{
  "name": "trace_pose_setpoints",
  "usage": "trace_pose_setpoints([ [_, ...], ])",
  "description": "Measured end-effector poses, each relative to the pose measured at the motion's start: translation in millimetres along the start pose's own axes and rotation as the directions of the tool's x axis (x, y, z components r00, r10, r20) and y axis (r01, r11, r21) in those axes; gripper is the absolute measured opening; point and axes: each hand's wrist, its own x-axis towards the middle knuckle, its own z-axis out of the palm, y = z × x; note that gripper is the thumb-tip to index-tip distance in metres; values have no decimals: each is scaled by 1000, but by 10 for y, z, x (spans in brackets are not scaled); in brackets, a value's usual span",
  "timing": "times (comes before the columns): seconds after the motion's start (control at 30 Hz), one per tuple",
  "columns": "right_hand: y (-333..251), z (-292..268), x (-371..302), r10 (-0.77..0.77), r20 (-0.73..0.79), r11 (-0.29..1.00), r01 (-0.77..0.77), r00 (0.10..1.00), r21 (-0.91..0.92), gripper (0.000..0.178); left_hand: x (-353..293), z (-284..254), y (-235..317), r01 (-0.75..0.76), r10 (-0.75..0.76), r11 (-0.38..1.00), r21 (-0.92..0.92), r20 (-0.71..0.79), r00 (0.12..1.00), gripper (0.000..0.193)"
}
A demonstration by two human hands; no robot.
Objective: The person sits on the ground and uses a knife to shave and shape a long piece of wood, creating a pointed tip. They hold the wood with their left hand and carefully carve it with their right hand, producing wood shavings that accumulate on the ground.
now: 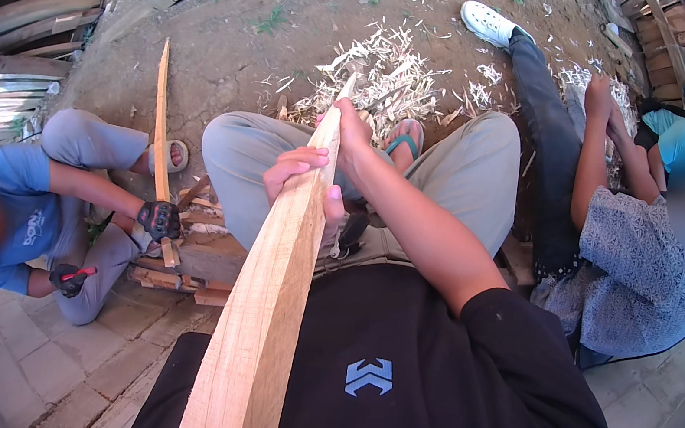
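A long, pale piece of squared wood (pixel 266 291) runs up from the lower edge across my black shirt and narrows to a point between my knees. My left hand (pixel 303 172) is wrapped round its middle from beneath, fingers over the left side and a fingertip showing on the right. Closer to the thin end, my right hand (pixel 352 132) is closed round the wood, its forearm crossing in from the right. Whether a tool is hidden in that hand, I cannot tell. White wood shavings (pixel 393 72) lie heaped on the dirt just beyond the tip.
At the left, a person (pixel 30 196) in dark gloves holds another long wooden strip (pixel 164 128) and a red-handled tool (pixel 78 274). Low wooden blocks (pixel 208 263) lie beside my left knee. Another person (pixel 646 265) sits close on my right, one leg stretched forward. Stacked planks (pixel 32 22) stand far left.
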Motion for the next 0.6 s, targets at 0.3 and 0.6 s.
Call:
trace_pose_setpoints([
  [0.3,108,-41,28,-65,-32,998,64,997,-21,39,24,-42,0,7,-6,1000,23,-43,999,39],
  [0.6,-37,174,-36,-39,31,992,42,999,-116,40,340,-232,-359,-30,13,992,-120,-139,990,41],
])
